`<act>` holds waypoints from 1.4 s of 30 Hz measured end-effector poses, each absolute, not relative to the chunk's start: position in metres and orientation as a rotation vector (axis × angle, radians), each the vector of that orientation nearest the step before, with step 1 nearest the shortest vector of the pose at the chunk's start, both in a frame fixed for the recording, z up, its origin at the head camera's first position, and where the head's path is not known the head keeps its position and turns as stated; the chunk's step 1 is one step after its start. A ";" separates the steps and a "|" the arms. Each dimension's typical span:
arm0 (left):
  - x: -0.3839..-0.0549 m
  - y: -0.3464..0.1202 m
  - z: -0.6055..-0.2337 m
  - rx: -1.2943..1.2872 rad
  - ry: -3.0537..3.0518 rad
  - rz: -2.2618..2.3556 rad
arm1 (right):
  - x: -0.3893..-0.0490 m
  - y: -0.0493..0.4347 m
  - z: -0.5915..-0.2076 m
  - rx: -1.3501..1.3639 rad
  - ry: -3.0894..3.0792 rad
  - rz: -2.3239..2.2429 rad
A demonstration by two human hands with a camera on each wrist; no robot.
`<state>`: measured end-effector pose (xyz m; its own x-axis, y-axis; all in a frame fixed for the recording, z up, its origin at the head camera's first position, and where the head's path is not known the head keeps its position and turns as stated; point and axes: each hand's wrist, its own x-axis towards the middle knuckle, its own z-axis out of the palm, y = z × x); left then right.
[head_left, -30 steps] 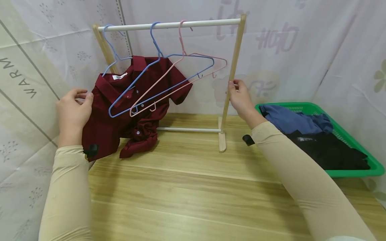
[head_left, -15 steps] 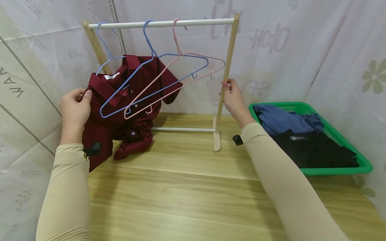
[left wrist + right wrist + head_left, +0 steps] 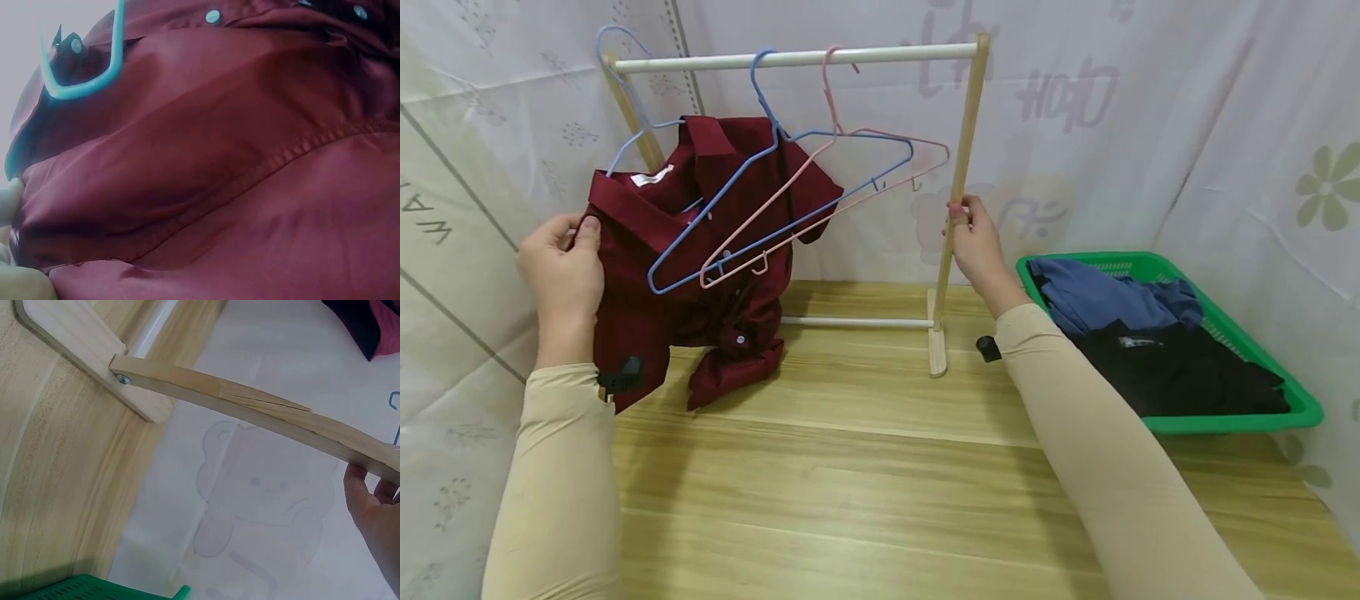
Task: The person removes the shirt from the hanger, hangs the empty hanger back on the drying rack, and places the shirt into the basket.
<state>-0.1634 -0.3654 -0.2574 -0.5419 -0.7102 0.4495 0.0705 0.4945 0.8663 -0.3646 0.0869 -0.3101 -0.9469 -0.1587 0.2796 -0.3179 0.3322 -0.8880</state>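
My left hand (image 3: 561, 267) pinches the shoulder of a dark red button-up shirt (image 3: 647, 225), which is on a light blue hanger (image 3: 625, 150). That hanger's hook rises above the left end of the clothes rack's white rail (image 3: 715, 61). In the left wrist view, thumb and fingers grip the shirt cloth (image 3: 187, 156) at the left edge. My right hand (image 3: 977, 242) holds the rack's right wooden post (image 3: 966, 150). A bare blue hanger (image 3: 790, 225) and a pink hanger (image 3: 831, 137) hang from the rail, overlapping the shirt's front in the head view.
A green basket (image 3: 1225, 423) stands at the right, holding a blue garment (image 3: 1112, 292) and a black garment (image 3: 1180, 367). The rack's foot (image 3: 937, 350) rests on the wooden table (image 3: 850, 500). Printed curtains (image 3: 1210, 125) surround the back and sides.
My left hand has closed on the shirt's shoulder and raised it, and the shirt's hanger hook has come up above the rail. My right hand stays on the post; the head view has shifted slightly.
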 end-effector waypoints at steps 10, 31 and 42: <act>-0.134 -0.369 -0.287 0.585 -1.964 -1.084 | -0.362 0.084 -0.309 0.421 -2.450 1.683; -0.042 -0.396 -0.362 0.692 -2.141 -1.235 | -0.359 0.081 -0.312 0.440 -2.436 1.688; 0.013 -0.404 -0.390 0.632 -1.873 -1.477 | -0.359 0.081 -0.314 0.447 -2.433 1.688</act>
<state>0.0126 -0.4045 -0.3897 -0.6645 -0.7199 0.2007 0.0271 0.2452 0.9691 -0.3587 0.0815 -0.3138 -0.9448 -0.1589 0.2865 -0.3240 0.3236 -0.8890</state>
